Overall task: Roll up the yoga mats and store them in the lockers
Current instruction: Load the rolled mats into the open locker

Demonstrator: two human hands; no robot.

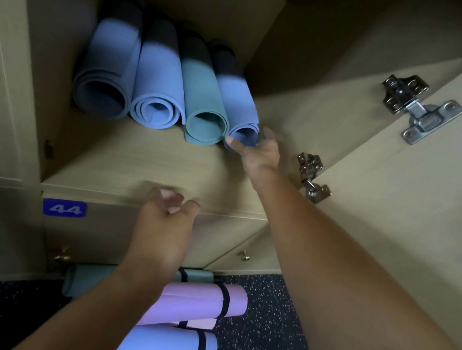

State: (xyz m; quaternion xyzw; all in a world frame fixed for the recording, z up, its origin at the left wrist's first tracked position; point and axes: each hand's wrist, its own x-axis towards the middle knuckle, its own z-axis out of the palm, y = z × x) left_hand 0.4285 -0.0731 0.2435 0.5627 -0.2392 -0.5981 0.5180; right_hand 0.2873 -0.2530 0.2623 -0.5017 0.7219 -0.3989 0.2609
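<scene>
Several rolled yoga mats lie side by side inside the open locker (148, 159): two blue ones at left, a teal mat (204, 102), and a blue mat (240, 107) at the right. My right hand (260, 150) reaches in and touches the near end of that rightmost blue mat, thumb at its rolled edge. My left hand (166, 219) hovers at the locker's front shelf edge with loosely curled fingers, holding nothing. On the floor below lie strapped rolled mats: pink (202, 299), blue (168, 345), and teal (88, 276).
The locker door (417, 202) stands open to the right, with metal hinges (414, 106) on its inner face. A lower locker bears a blue label 44 (64, 208) and a brass knob (62, 254). Dark speckled floor (258, 343) lies beneath.
</scene>
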